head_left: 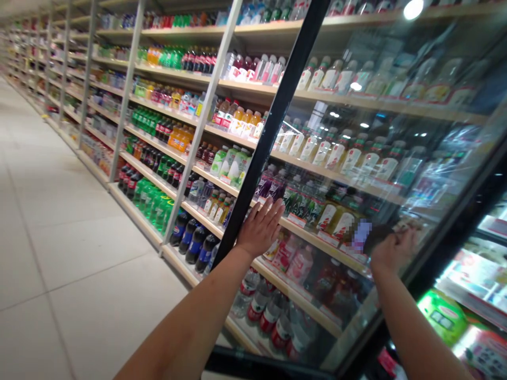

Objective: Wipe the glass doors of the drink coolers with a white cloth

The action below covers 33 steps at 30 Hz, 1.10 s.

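Shelves (174, 73) are being partly covered by the door (276, 113) at three o'clock. Near six o'clock, it is being touched by the left hand (261, 227), fingers laid flat; at four, whether anything is being gripped by the curled right hand (396, 245) cannot be told.

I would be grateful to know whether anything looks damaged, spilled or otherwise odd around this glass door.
No spill or breakage stands out: the bottles stand in rows and the glass door shows no visible crack. Only the pixelated patch beside the right hand looks odd, its square blocks hiding what is there.
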{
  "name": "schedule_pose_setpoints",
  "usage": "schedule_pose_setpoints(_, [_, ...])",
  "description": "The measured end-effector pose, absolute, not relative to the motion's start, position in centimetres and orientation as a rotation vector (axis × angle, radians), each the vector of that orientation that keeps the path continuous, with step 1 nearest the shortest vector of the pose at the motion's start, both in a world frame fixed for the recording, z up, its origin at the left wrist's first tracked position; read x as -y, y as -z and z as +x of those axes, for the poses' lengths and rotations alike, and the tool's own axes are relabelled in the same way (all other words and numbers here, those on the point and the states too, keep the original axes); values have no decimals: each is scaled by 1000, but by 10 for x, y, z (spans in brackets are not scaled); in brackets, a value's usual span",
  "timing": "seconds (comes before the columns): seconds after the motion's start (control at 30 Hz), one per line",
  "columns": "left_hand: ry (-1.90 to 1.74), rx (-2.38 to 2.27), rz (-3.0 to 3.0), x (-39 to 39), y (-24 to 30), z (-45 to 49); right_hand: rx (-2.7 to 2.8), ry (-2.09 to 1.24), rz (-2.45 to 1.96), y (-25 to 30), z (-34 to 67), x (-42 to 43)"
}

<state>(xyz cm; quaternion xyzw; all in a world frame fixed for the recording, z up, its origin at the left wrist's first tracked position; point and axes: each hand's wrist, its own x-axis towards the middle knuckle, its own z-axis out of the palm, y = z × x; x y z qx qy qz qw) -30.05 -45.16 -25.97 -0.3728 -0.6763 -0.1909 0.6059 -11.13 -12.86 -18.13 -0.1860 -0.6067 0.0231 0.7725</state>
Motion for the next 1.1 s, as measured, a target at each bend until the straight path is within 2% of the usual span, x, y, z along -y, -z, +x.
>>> schedule_pose_setpoints(0.1, [444, 1573, -863, 452, 260, -300, 1451, 5, -262, 194, -140, 174])
schedule_pose_setpoints(0.23, [451, 1572, -868, 452, 260, -299, 1693, 223, 79, 248, -163, 228])
schedule_pose_setpoints(0.33, [458, 1575, -874, 452, 259, -299, 1875, 403, 259, 289, -162, 245])
schedule_pose_setpoints(0.43, [470, 1578, -881, 452, 259, -299, 1966, 563, 392, 300, -154, 248])
schedule_pose_setpoints(0.57, [468, 1574, -881, 452, 258, -299, 1971, 625, 453, 266, -152, 248])
schedule_pose_setpoints(1.1, [459, 1559, -878, 453, 258, -298, 1642, 290, 231, 108, -211, 289])
